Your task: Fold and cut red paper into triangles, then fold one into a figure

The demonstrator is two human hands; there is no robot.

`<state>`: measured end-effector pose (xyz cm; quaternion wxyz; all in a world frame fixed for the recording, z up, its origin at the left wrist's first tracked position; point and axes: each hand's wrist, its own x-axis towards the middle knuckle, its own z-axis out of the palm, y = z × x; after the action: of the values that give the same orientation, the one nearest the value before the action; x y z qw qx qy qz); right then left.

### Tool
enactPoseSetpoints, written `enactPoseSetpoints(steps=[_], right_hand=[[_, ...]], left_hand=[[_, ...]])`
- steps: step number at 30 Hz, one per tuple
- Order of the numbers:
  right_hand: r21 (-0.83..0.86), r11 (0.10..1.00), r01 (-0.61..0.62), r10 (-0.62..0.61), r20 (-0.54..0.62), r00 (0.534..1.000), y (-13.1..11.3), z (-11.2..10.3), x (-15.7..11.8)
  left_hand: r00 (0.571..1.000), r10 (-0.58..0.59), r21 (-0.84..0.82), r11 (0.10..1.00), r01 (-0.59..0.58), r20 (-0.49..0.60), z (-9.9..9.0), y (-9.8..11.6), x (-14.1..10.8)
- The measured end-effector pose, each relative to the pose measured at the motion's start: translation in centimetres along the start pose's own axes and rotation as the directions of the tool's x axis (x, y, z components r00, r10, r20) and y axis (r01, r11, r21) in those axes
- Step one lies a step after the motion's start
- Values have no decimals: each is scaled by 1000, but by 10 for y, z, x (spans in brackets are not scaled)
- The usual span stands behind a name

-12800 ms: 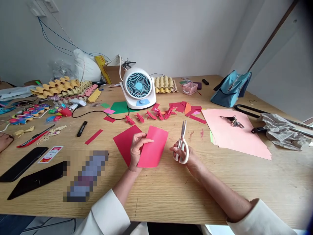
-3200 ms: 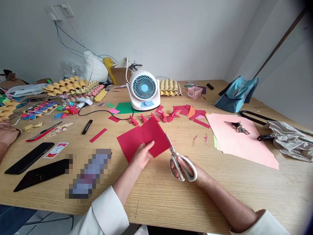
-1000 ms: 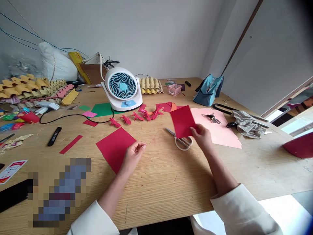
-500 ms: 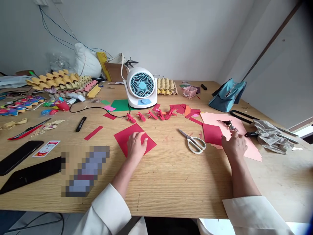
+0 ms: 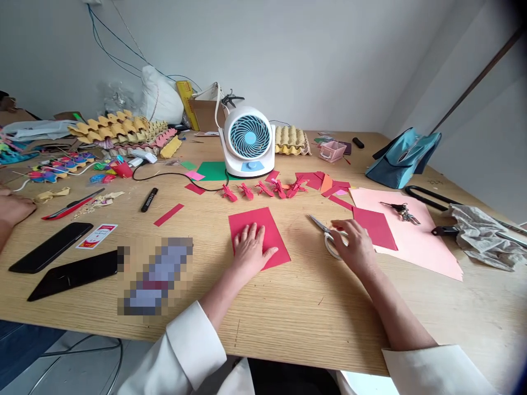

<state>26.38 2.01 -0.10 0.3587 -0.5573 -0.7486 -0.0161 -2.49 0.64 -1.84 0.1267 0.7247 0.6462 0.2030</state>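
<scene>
My left hand [image 5: 251, 249] lies palm down, with its fingers spread, on a red sheet of paper [image 5: 269, 233] near the middle of the table. My right hand [image 5: 354, 247] is over the white handles of a pair of scissors [image 5: 319, 224], covering part of them. Its thumb and fingers are apart, and no grip shows. The scissors' blades point away to the left. To the right of that hand, a second red sheet [image 5: 376, 227] overlaps a large pink sheet [image 5: 432, 258]. Behind the left hand, several small red folded-paper pieces [image 5: 263, 188] stand in a row.
A white fan [image 5: 250, 140] stands at the back, its cord running left. Keys [image 5: 405, 214] lie on the pink paper, with a blue bag [image 5: 403, 159] behind. To the left are a black marker [image 5: 149, 199], dark phone-like slabs [image 5: 53, 247] and another person's hand [image 5: 14, 207].
My right hand has moved left from the pink paper to the scissors. The red sheet under my left hand has turned and shifted right. Another person's hand has appeared at the left edge.
</scene>
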Motion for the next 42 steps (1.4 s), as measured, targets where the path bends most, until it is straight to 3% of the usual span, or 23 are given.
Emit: enactPoseSetpoints(steps=[3, 5, 10, 15, 21, 31, 35, 38, 42], right_hand=[[135, 986, 98, -119, 156, 981, -32, 6, -6], [222, 957, 184, -244, 285, 927, -51, 9, -11], [291, 907, 304, -408, 437, 801, -75, 11, -19], [298, 880, 369, -473, 482, 738, -73, 14, -23], [290, 875, 388, -485, 499, 719, -72, 15, -23], [297, 871, 391, -490, 488, 722, -70, 18, -23], [295, 873, 389, -488, 490, 723, -71, 17, -22], [297, 871, 390, -490, 483, 726, -71, 17, -23], [308, 869, 388, -493, 472, 731, -70, 19, -23]], left_hand=[[987, 160, -115, 981, -157, 15, -5, 7, -2], [985, 170, -153, 973, -171, -23, -9, 7, -1], [990, 25, 3, 1000, -25, -137, -12, -6, 4], [985, -111, 127, 984, 127, -129, -12, -17, 18], [982, -132, 117, 982, 148, -139, -13, -17, 31], [991, -108, 201, 972, 120, -73, -20, -16, 30], [985, -139, 185, 970, 156, -105, -24, -19, 33], [978, -158, 89, 981, 170, -136, -26, -24, 38], [977, -172, -259, 956, 136, -123, -30, -27, 41]])
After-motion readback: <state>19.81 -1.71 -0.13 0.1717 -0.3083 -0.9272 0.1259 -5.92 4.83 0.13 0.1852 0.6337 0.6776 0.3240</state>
